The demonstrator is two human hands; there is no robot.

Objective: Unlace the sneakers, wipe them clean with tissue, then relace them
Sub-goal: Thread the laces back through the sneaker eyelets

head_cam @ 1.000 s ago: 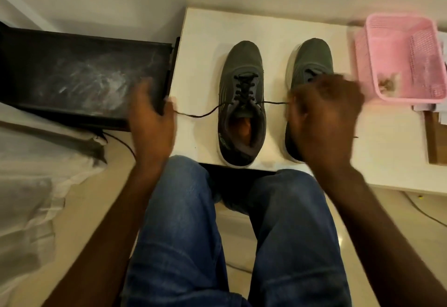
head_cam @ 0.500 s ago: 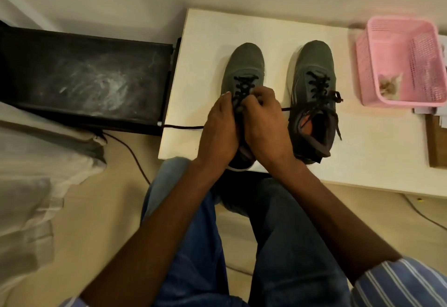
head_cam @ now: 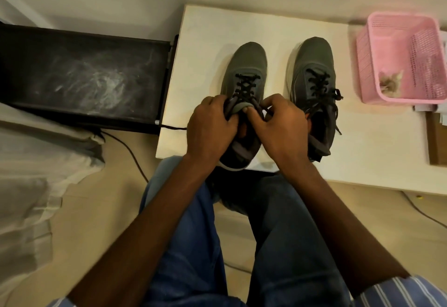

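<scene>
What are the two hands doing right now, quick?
Left hand: fingers curled, gripping the left sneaker at its collar.
Right hand: pinching the black lace at that sneaker's top eyelets.

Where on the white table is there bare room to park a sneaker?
Bare: the white table beyond both toes, and its near right part between the right grey sneaker and brown board. Crowded: around the left grey sneaker, gripped by the left hand and right hand.

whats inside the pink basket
A small clump of crumpled brownish-white material lies on the floor of the pink basket, near its front wall. The mesh walls hide part of the floor, and the right edge is cut off by the frame.
</scene>
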